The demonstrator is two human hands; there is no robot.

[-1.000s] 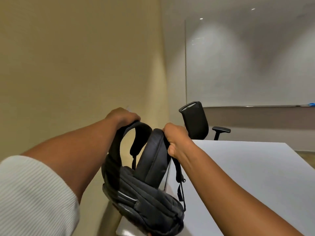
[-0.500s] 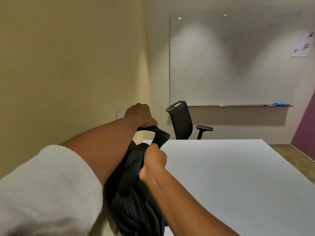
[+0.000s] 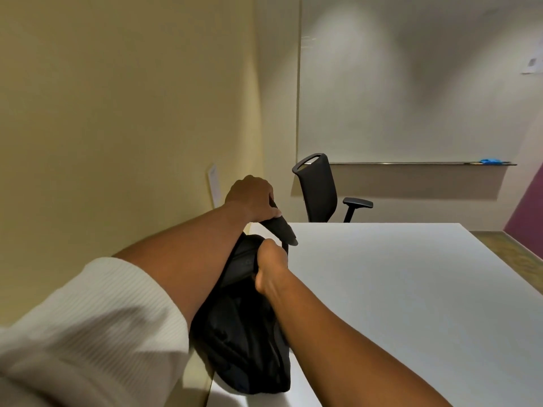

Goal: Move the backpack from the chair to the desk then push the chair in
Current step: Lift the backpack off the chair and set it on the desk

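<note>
— Beige walls, a whiteboard [image 3: 411, 83]; where's the black fabric backpack [image 3: 244, 333]?
— Lying on the white rectangular desk [image 3: 411, 289], at its left edge.
— Hands?
— Left hand [image 3: 252, 199] clenched on a padded strap [image 3: 280, 229]; right hand [image 3: 269, 267] gripping the bag's top. Another black office chair [image 3: 318, 189] stands beyond.

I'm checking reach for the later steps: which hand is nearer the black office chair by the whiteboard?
Left. The left hand grips the black backpack strap just left of the black office chair; the right hand holds lower, nearer the person.
</note>
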